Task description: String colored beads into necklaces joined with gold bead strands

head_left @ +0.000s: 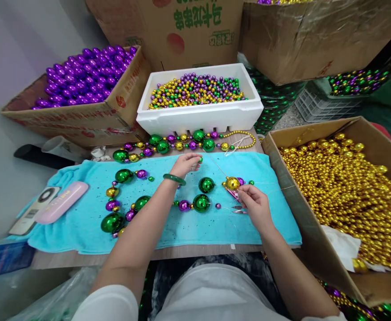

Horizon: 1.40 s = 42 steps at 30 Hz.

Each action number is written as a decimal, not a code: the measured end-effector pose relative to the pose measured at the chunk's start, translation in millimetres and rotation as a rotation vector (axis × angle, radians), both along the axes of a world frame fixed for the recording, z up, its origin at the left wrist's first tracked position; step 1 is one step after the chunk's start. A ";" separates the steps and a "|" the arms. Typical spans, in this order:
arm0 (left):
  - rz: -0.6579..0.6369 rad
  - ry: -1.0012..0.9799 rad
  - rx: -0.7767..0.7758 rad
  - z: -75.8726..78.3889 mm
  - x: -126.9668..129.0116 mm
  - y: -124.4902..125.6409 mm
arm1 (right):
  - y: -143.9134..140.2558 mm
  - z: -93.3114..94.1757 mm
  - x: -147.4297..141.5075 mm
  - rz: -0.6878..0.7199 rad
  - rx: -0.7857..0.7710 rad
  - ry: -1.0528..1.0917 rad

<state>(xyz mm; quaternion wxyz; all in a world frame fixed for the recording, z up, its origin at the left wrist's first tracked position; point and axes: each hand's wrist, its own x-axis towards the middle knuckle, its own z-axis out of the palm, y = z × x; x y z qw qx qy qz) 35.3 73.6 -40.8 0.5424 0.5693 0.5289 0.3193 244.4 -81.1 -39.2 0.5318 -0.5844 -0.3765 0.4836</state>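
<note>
Head view: towel [284,216] room between right hand [254,203] and box edge [310,223].

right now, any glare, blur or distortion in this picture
Head view: bright glints dot the large green balls and purple beads; head view: wide-angle stretching shows in the box of gold beads toward the right edge; head view: the thin thread is too faint to follow throughout.

Turquoise towel [195,232], flecked dark — beads [201,203] in glossy green, gold and purple — green bangle [174,179].
</note>
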 end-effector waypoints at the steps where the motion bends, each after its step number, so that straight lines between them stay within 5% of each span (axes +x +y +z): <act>1: 0.040 -0.116 -0.051 5.4 -4.7 -4.4 | -1.0 -1.0 0.0 0.014 0.005 -0.006; 5: 0.177 -0.631 -0.294 24.5 -18.7 -23.6 | -3.3 -7.1 -3.0 0.070 0.012 -0.005; 8: 0.210 -0.723 -0.328 33.4 -23.5 -33.5 | -3.5 -9.0 -7.7 0.087 0.013 -0.012; 27: 0.128 -0.884 -0.305 33.2 -31.8 -45.7 | -5.0 2.2 -19.3 0.131 0.028 -0.027; 42: 0.093 -0.601 -0.028 36.9 -38.1 -44.3 | -6.4 2.9 -15.2 0.118 0.001 -0.032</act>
